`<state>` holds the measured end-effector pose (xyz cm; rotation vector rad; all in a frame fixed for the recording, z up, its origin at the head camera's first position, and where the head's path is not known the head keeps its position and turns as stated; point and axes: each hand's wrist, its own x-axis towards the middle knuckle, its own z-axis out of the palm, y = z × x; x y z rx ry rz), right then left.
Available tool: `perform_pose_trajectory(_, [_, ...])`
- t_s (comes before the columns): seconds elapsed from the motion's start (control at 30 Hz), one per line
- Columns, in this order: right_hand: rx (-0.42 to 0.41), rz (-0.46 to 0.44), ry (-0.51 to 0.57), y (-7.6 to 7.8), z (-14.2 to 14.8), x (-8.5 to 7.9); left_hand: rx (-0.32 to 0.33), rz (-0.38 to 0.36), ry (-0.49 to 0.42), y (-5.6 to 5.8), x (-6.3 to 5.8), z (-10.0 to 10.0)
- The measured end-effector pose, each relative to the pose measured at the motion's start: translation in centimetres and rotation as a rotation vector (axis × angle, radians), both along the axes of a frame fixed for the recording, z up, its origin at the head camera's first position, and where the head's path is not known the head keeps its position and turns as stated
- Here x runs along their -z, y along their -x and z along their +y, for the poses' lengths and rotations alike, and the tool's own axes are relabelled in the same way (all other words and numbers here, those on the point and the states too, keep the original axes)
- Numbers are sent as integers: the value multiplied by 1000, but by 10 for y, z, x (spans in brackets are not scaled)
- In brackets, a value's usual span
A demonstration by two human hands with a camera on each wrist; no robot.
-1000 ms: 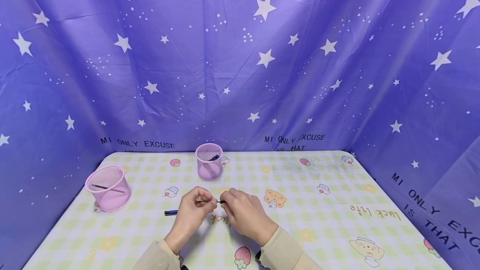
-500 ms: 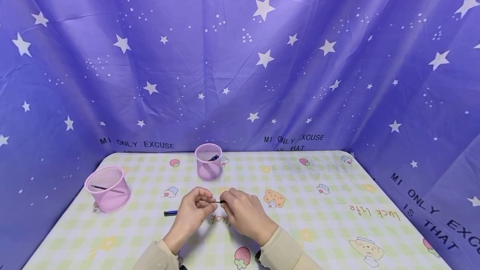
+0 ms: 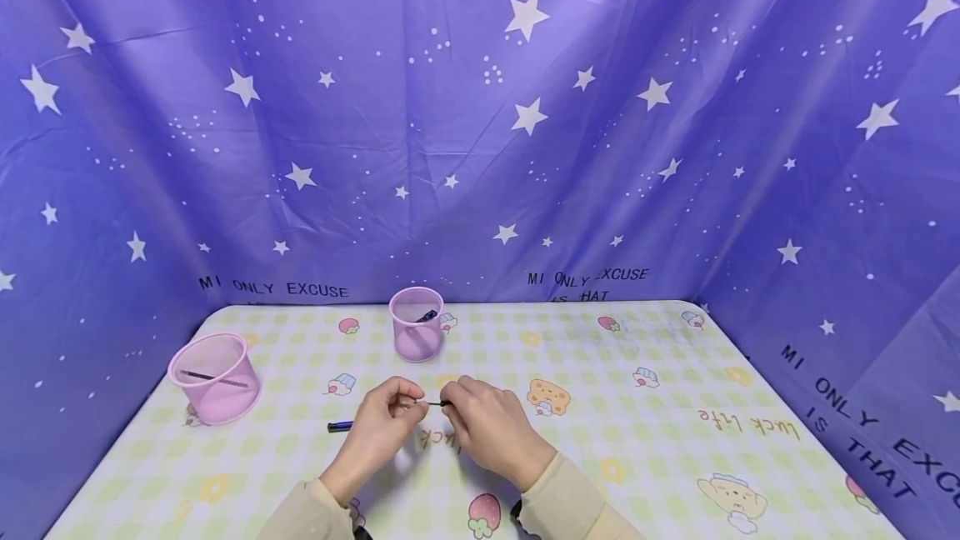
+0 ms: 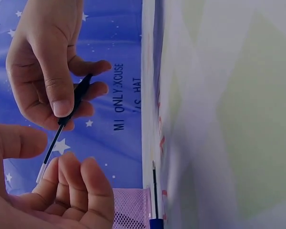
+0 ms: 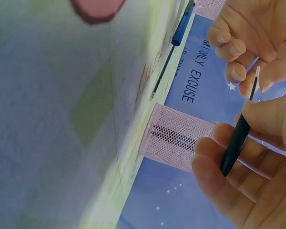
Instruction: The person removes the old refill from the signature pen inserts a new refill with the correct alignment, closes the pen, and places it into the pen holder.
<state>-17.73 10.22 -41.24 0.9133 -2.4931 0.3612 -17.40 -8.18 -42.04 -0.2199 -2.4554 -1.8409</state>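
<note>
My right hand [image 3: 491, 427] holds a black pen barrel [image 5: 236, 145] between thumb and fingers. A thin dark refill with a whitish end [image 4: 42, 169] sticks out of it toward my left hand [image 3: 382, 423]. The left fingers are loosely bent around that end; in the left wrist view thumb and forefinger stand apart, with no clear grip. On the table, beside the left hand, lies a blue pen part [image 3: 341, 427] with a bare refill [image 5: 163, 71] extending from it. The left hand hides that refill in the head view.
A pink mesh pen cup [image 3: 417, 340] with a dark pen inside stands beyond the hands. Another pink cup [image 3: 217, 394], holding a thin dark stick, is at the left. The checked tablecloth [image 3: 660, 440] meets a purple star curtain [image 3: 465, 132] behind.
My left hand has drawn slightly leftward, and more of the refill shows between the hands. The right hand stays in place with the black pen barrel.
</note>
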Motion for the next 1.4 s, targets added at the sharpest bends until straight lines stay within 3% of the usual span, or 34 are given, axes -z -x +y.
perform_pose_trajectory(0.23, [0,-15,2,1,0,0,-25,43,85,1,1,-3])
perform_pose_trajectory(0.57, [11,-36,-18,1,0,0,-18,66,113,2,1,-4])
perform_pose_trajectory(1.03, [14,-37,-22,0,0,0,-7,12,67,1,-1,-4])
perform_pose_trajectory(1.2, [14,-28,-22,0,0,0,-58,6,76,4,-2,-5])
perform_pose_trajectory(1.4, [20,-16,-22,0,0,1,-96,66,133,7,-6,-14])
